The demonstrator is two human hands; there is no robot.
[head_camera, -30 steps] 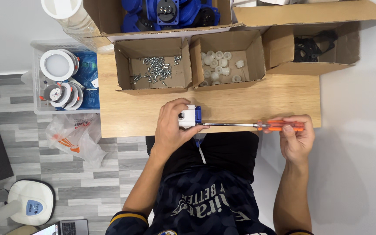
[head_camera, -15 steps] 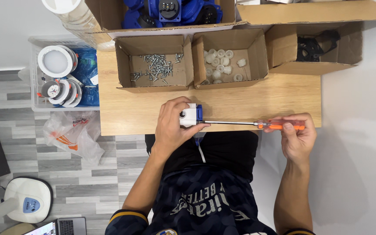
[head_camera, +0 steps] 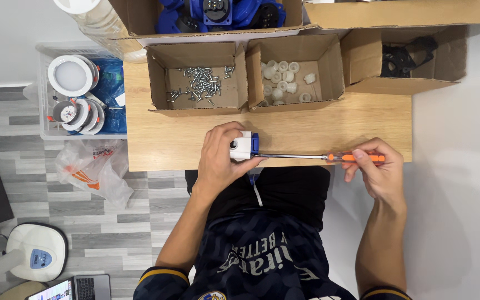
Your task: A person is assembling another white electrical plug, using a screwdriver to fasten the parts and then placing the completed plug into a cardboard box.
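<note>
My left hand (head_camera: 220, 158) grips a small white and blue plastic part (head_camera: 244, 146) at the front edge of the wooden table (head_camera: 162, 139). My right hand (head_camera: 376, 172) holds the orange handle of a long screwdriver (head_camera: 329, 158). Its metal shaft lies level and its tip meets the blue side of the part.
Three open cardboard boxes stand at the back of the table: one with screws (head_camera: 198, 83), one with white plastic caps (head_camera: 287, 75), one with black parts (head_camera: 404, 55). A larger box with blue parts (head_camera: 218, 14) sits behind. A clear bin (head_camera: 76, 94) and plastic bag (head_camera: 93, 169) lie left.
Both hands stay almost where they were. The fingers of my right hand have shifted slightly on the screwdriver handle.
</note>
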